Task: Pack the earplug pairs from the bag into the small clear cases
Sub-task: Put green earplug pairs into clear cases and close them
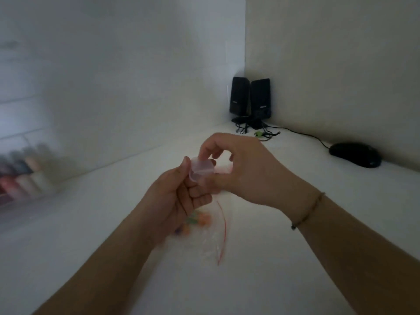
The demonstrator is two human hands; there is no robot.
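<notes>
Small clear case (201, 170) — a translucent, faintly pink plastic shell with rounded corners, its lid apparently hinged partly open, though blur makes the seam hard to read — held above the white bench (295, 258) between both hands. The left hand (179, 196) curls its fingers under the case with the thumb raised against its left edge; the right hand (243, 169) pinches the case from above and from the right side with curled fingertips. A thin bracelet (306, 212) circles the right wrist. Directly below the case lies the clear bag (211, 244), marked by a red zip strip along its right edge; the earplugs (197, 221) inside show only as orange, green and purple smudges, partly hidden behind the left hand, so their number cannot be told. Whether the case holds anything cannot be made out. Beyond the case, in the wall corner, stand two black speakers (250, 98) with trailing cables; right of the case rests a black mouse (355, 154). Far left of the case, a row of small bottles (25, 176) is blurred and cut off by the frame edge.
</notes>
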